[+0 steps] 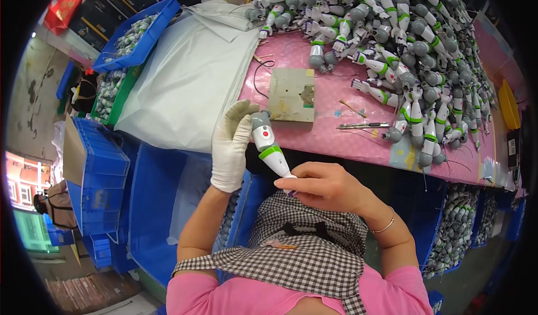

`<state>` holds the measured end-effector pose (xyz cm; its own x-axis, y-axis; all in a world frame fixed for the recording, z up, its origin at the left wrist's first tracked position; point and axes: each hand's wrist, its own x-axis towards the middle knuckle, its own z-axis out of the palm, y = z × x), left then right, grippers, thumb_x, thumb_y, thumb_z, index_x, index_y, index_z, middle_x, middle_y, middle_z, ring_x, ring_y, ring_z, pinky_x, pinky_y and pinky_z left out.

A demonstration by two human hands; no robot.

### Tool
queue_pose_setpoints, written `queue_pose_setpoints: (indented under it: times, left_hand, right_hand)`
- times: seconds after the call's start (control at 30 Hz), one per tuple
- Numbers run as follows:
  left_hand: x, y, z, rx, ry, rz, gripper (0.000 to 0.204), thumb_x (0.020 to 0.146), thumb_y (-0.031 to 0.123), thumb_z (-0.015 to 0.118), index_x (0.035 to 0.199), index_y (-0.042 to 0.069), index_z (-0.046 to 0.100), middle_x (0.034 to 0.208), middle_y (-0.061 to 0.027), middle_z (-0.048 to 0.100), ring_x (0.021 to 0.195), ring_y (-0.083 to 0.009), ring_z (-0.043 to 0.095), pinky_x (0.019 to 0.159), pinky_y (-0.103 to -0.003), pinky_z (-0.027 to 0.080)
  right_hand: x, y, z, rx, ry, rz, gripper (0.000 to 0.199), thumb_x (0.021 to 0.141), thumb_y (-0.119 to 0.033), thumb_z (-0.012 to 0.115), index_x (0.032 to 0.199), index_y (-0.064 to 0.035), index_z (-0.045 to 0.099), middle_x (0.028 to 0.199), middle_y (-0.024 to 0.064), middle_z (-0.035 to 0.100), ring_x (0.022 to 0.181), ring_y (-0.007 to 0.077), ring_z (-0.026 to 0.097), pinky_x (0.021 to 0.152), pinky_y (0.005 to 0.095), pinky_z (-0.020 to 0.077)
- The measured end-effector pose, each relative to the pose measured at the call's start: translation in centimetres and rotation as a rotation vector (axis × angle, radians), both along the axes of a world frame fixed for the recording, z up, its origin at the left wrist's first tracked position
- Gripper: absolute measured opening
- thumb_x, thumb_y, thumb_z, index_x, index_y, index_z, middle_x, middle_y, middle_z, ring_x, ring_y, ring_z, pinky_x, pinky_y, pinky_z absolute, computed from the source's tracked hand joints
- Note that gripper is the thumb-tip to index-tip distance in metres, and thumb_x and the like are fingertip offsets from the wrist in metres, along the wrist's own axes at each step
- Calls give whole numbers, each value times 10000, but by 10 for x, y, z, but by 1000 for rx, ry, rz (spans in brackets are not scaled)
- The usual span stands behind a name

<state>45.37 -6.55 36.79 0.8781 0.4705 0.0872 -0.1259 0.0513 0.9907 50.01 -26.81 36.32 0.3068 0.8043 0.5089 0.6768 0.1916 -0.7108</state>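
A toy arm (270,147), white with a green band, a red dot and a grey rounded shoulder end, is held between my two hands in front of the table edge. My left hand (231,144), in a white glove, has its fingers closed at the grey end. The bare right hand (328,187) pinches the lower, purple-marked end, and its fingers partly hide that tip. Just beyond the toy arm, a beige metal box (292,95) with a dark cord lies on the pink table covering (330,136).
A large heap of similar toy arms (403,40) covers the table's right and back. A craft knife (363,126) and a cotton swab (353,109) lie before it. White sheeting (185,80) drapes the left side. Blue bins (151,203) stand below, and a blue tray (168,6) sits far left.
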Motion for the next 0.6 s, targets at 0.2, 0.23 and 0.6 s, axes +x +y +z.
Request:
queue_pose_setpoints:
  times: [0.2, 0.23, 0.6]
  left_hand:
    - [-10, -2, -20, -800, 79, -350, 496, 981, 399, 286, 1254, 7, 418, 1144, -168, 556, 970, -285, 586, 865, -442, 486]
    - [-11, -2, -26, -977, 40, -418, 523, 976, 428, 274, 1253, 9, 418, 1140, -171, 558, 969, -294, 586, 869, -461, 483]
    - [-19, -23, -28, -772, 157, -328, 455, 909, 329, 545, 1241, 40, 432, 911, -53, 545, 769, -165, 552, 708, -325, 476]
  right_hand:
    - [-2, 7, -14, -95, -234, -56, 472, 676, 4, 648, 1128, -122, 604, 816, 61, 539, 708, 210, 553, 615, 315, 473]
    - [-3, 8, -15, -99, -249, -52, 461, 685, 3, 634, 1128, -122, 602, 801, 63, 527, 700, 214, 541, 612, 320, 462]
    - [8, -8, -7, -133, -25, -58, 327, 713, -61, 663, 1038, -91, 644, 839, 73, 568, 746, 217, 564, 654, 319, 466]
